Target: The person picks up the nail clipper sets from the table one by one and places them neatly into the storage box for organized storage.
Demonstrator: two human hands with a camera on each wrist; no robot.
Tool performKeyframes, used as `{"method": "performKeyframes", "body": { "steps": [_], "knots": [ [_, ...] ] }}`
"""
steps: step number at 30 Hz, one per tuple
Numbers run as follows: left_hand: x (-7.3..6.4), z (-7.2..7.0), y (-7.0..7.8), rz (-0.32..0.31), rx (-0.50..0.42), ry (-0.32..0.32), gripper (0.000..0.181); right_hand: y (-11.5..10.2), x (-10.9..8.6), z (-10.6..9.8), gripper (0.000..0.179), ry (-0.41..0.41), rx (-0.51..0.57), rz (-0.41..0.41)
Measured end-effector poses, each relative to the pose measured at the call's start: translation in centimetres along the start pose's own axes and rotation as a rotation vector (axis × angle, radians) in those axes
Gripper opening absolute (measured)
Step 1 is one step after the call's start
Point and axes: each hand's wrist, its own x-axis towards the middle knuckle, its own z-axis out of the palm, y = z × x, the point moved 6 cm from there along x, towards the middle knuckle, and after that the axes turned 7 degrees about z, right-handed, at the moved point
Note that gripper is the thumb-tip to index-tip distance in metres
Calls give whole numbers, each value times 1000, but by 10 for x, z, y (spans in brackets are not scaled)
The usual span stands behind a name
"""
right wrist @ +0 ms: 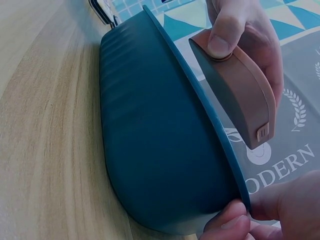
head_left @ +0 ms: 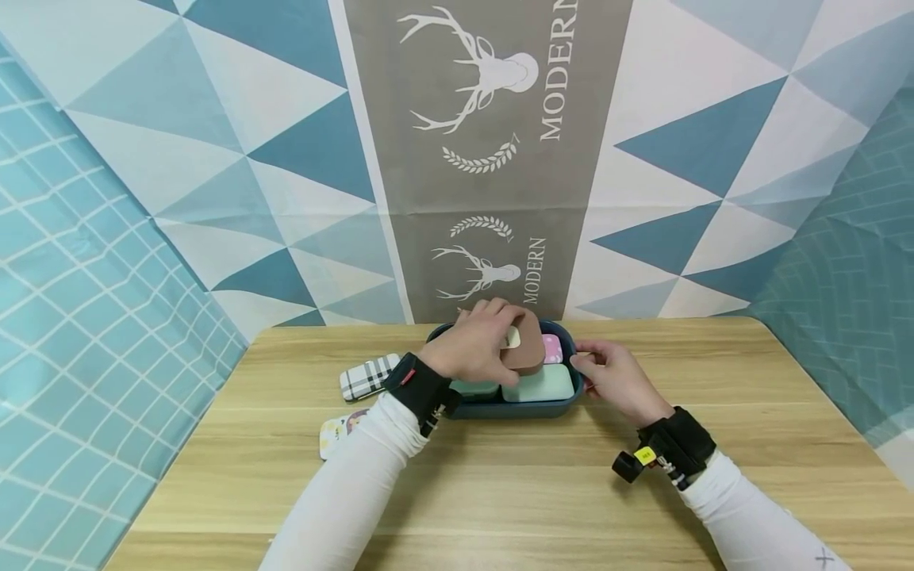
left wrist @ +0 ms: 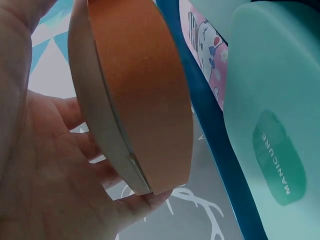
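My left hand [head_left: 474, 345] grips a brown rounded case [head_left: 530, 341] with a pale label, raised over the blue basket [head_left: 528, 410]. In the right wrist view, the left thumb presses on the edge of the brown case [right wrist: 235, 85], which is tilted above the rim. My right hand [head_left: 617, 381] pinches the basket's right-end rim between thumb and fingers. Inside the basket lie mint-green cases [head_left: 539, 385], one marked MANICURE [left wrist: 277, 155] in the left wrist view, and a pink patterned case [head_left: 553, 349]. The left hand hides part of the basket's contents.
To the left of the basket, a black-and-white plaid case [head_left: 367, 378] lies on the wooden table [head_left: 500, 492]. Nearer me is a white case with a colourful print [head_left: 334, 434], partly covered by the left sleeve. A patterned cloth wall [head_left: 485, 190] stands behind the table.
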Motion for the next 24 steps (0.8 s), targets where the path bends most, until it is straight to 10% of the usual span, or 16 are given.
{"method": "performKeyframes", "body": {
  "steps": [24],
  "knots": [
    [14,9,9,39,-24,5,91,0,1,-1,46,-9,22,21]
  ]
}}
